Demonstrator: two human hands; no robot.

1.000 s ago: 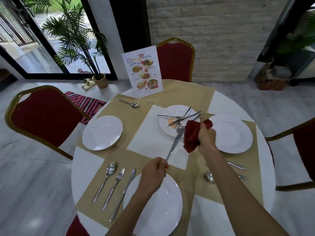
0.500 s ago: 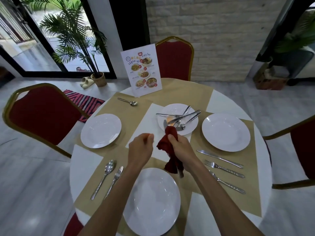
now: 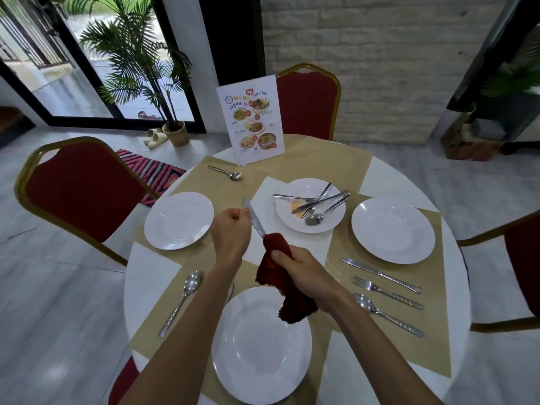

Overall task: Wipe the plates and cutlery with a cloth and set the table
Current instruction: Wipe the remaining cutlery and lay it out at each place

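A round table [image 3: 152, 276] carries tan mats and white plates. Above its middle, beyond the near plate [image 3: 260, 346], both hands meet. The right hand [image 3: 304, 273] is curled tight round a red cloth [image 3: 295, 308], whose loose end hangs over the near plate's far rim. The left hand [image 3: 230, 232], just beside it, is fisted round a knife [image 3: 254, 220]. The knife slants between the two hands: one end pokes out above the left fist, and the other is buried in the bunched top of the cloth. A further plate [image 3: 330, 223] behind holds piled cutlery.
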